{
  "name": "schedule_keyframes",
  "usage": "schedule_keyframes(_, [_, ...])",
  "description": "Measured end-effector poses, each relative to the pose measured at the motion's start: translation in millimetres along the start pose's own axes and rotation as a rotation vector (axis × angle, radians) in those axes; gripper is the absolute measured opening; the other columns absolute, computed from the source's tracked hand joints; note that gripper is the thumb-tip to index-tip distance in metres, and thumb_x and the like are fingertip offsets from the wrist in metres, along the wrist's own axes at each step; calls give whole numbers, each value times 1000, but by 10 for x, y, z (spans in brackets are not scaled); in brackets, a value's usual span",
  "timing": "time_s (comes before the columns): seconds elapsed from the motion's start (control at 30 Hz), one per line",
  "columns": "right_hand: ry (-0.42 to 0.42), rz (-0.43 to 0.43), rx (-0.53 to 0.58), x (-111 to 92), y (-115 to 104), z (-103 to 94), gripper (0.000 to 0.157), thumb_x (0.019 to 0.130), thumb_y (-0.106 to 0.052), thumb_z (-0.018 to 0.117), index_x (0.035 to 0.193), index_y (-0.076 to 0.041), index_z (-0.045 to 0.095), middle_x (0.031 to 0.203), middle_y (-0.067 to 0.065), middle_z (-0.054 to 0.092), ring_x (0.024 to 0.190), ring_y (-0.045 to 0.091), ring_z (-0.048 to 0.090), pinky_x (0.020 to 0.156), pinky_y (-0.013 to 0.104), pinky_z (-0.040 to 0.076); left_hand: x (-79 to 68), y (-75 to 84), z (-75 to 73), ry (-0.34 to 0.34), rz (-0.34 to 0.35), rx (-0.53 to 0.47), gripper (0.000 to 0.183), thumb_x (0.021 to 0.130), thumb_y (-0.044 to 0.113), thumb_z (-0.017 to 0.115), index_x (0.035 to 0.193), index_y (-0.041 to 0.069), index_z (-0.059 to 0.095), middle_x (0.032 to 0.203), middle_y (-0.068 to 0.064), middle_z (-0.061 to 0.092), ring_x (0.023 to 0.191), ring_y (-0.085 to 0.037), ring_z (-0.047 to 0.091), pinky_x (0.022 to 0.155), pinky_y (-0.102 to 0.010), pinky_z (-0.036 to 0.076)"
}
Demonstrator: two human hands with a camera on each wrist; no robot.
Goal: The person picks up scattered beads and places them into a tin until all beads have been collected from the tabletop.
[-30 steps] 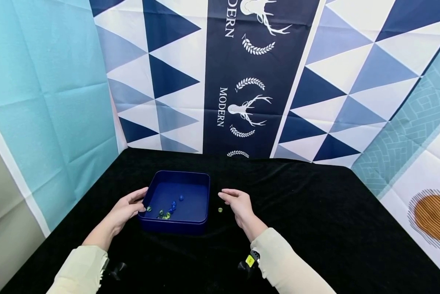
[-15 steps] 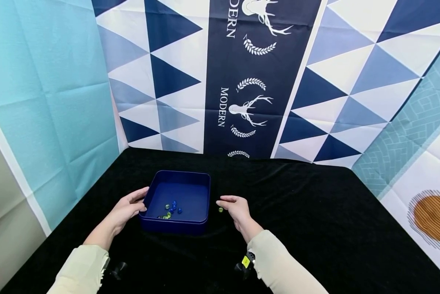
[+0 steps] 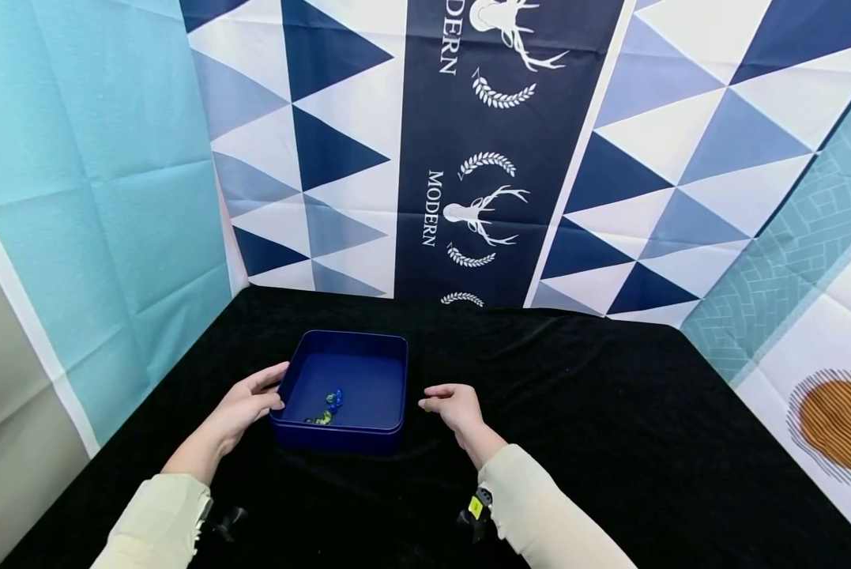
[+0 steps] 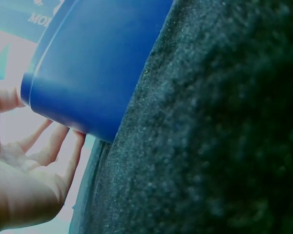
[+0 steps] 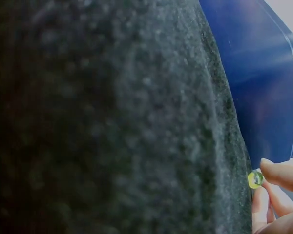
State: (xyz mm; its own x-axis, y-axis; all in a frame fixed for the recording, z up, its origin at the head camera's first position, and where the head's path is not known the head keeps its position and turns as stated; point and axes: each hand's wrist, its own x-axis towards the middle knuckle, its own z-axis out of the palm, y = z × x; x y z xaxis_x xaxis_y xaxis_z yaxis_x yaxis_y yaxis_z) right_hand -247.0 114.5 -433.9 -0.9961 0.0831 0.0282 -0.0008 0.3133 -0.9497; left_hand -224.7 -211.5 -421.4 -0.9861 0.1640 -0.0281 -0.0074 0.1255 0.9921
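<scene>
A square dark-blue box (image 3: 389, 431) stands on the black cloth, with several blue and yellow-green marbles (image 3: 324, 417) gathered toward its front inside. My left hand (image 3: 243, 401) holds the box at its left side; the left wrist view has the thumb at the rim and the other fingertips against the outer wall. To the right of the box, my right hand (image 3: 457, 411) is low at the cloth. Its thumb and fingers pinch a clear yellow-green marble (image 5: 255, 179), which the head view mostly hides behind the fingertips.
Black cloth (image 3: 574, 442) covers the table. Patterned fabric (image 3: 461, 158) hangs behind it, and light-blue fabric (image 3: 98, 197) hangs on the left. A dark wrist device with a yellow tag (image 3: 476, 506) sits at the right cuff.
My right hand has come down and taken hold of the marble that lay on the cloth. Inside the box, loose marbles have rolled together near the front. The left hand stays put.
</scene>
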Motion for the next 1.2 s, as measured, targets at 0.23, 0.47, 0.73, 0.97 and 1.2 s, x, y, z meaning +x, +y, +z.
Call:
schedule_keyframes(0.23, [-46,-6,-135,5,-53,-35,21,70,-2,77,89,5,72,90,12,69,85,19,61,78,35,48,-16,22,-3,-5,-12,-5,70,82,-2,51,146,2,25,147,-23,26,127,-34,33,98,-47,28])
schedule_keyframes(0.47, [-116,-20,-200,8,-79,-101,19,65,5,77,83,5,72,68,4,67,65,9,58,65,27,48,-14,21,-9,-7,-10,-5,70,82,-2,51,146,1,25,147,-23,26,127,-34,32,98,-47,28])
schedule_keyframes(0.73, [-116,-14,-197,4,-95,-143,14,67,5,76,81,4,72,73,7,69,69,11,60,69,30,49,-20,28,-9,-7,-9,-2,69,82,-2,50,146,2,25,147,-24,26,126,-34,34,97,-45,30])
schedule_keyframes(0.97, [-58,84,17,2,-75,-136,20,73,1,73,92,6,71,86,10,70,77,14,62,78,34,48,-16,33,-19,-2,-12,3,69,81,-2,51,146,2,26,146,-23,27,125,-33,35,96,-43,31])
schedule_keyframes(1.2, [10,122,188,26,-77,-112,27,74,2,72,101,10,68,90,10,70,72,10,61,72,27,48,-8,35,-30,-4,-11,7,69,81,-2,51,146,1,26,146,-24,28,123,-32,37,94,-41,33])
